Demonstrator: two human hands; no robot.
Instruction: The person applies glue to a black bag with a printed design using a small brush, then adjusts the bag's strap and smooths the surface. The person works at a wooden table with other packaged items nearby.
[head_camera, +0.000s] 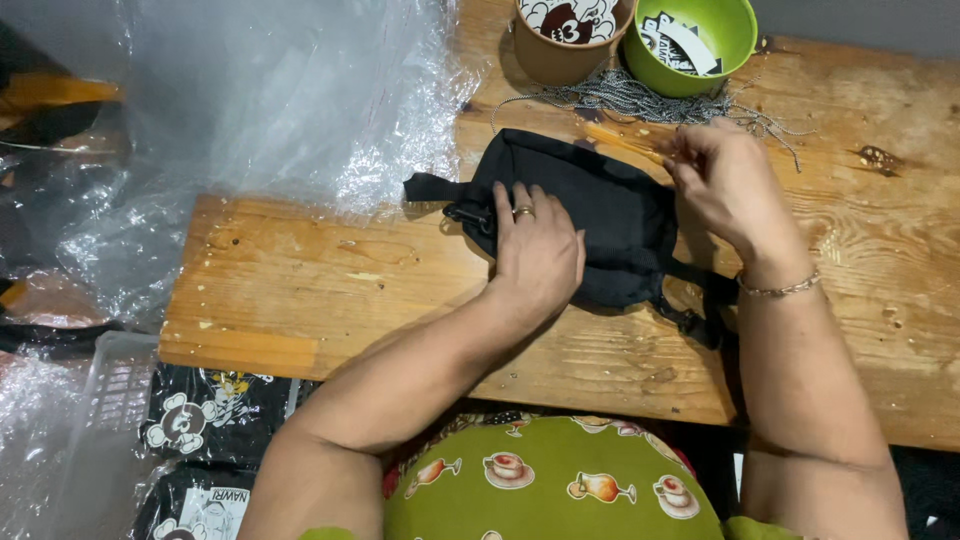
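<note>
Black pouch (590, 225) lies at centre frame on a worn wooden table (330, 300), its strap and plastic buckle (690, 320) trailing toward the lower right. The person's left hand (535, 255) rests flat on the pouch's left half, fingers spread open and pressing the fabric, a ring on one finger. The right hand (725, 185), a thin bracelet at the wrist, sits at the pouch's upper right edge with fingertips pinched shut on a slim orange strip (625, 140) that slants across the bag's top corner. Just beyond the pouch, a loose heap of speckled grey cord (640, 100) spreads across the board, touching the bases of a brown cup (560, 50) and a green bowl (700, 45) at the top edge, both holding printed tags. Crumpled clear plastic sheeting (250, 100) covers the upper left and overlaps the table's near corner. Packaged black items with cartoon prints (205, 420) sit in the lower left, below the table.
</note>
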